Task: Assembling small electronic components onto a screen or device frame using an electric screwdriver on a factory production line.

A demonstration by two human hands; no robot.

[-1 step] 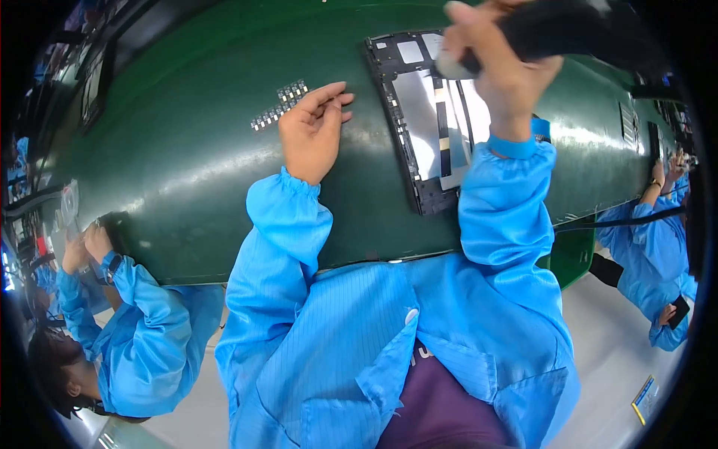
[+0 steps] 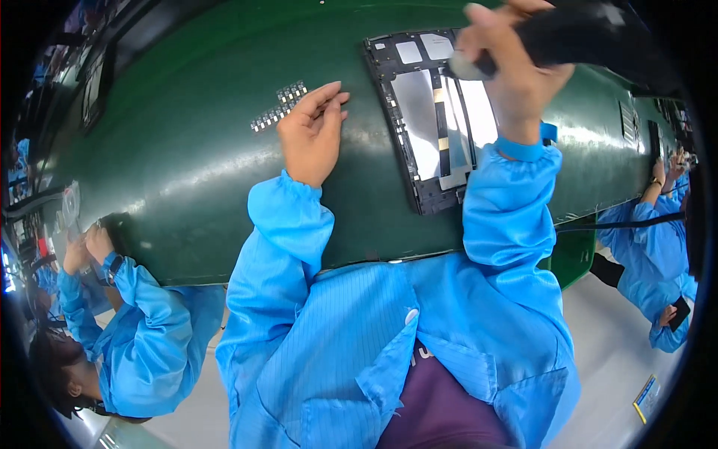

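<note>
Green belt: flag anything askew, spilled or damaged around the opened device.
Nothing stands out. The opened device lies flat on the belt, the small parts sit in tidy rows by the left hand, and the right hand holds a black tool over it.

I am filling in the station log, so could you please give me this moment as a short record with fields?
Surface: green mat
Left hand: flat on the mat, fingers beside a strip of small grey parts
Right hand: gripping a black power tool over the device
Device: opened tablet-like frame, inner plates showing
Nearby: other people in blue smocks at both ends of the bench
</note>
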